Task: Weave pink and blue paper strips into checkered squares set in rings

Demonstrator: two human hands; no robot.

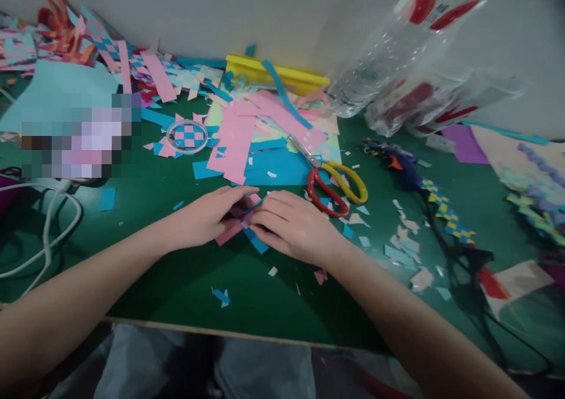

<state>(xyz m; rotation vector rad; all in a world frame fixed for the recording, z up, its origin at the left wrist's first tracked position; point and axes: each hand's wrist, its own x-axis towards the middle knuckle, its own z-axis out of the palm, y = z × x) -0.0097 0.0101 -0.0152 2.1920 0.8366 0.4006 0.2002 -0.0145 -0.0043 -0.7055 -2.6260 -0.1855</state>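
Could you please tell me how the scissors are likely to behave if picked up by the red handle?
The scissors would probably feel stiff, since the blades look like metal. The red handle and yellow handle stand apart, so the yellow one may swing when only the red is lifted. Sliding them might drag the loose paper scraps nearby.

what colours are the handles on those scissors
The scissors have one red handle and one yellow handle, best seen in the head view.
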